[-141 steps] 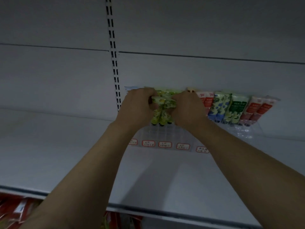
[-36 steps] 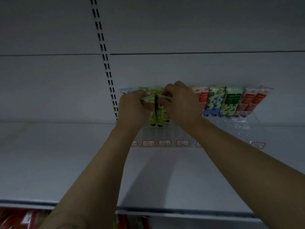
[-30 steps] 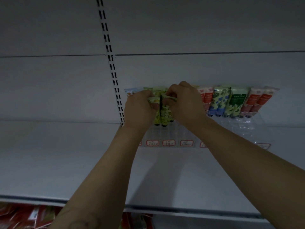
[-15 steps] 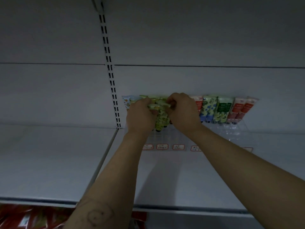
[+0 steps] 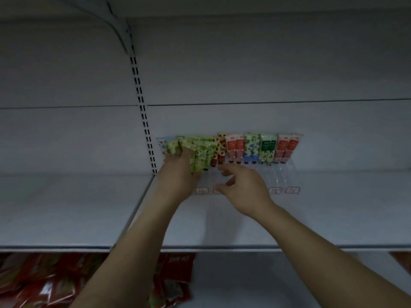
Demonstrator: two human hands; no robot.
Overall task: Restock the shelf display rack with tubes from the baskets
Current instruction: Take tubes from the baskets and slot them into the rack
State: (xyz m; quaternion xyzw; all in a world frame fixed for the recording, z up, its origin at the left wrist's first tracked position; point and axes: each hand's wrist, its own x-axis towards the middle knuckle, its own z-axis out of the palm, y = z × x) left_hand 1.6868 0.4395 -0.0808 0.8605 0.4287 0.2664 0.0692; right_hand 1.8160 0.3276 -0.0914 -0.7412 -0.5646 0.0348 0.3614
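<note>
On the lower level at your far left lie red packets. Above them runs the white shelf, and the slotted upright climbs its back wall. Just right of that post the clear display rack starts with a pale blue tube. Your left hand is wrapped around a bunch of lime-green tubes, holding them upright at the rack's left end. Beside them stand brown-spotted tubes. Your right hand hovers before the rack's front, fingers spread loosely and holding nothing. Behind it the row carries on with red-labelled tubes, blue-flowered tubes, dark-green-labelled tubes and two more red tubes. Price labels line the rack's front edge.
</note>
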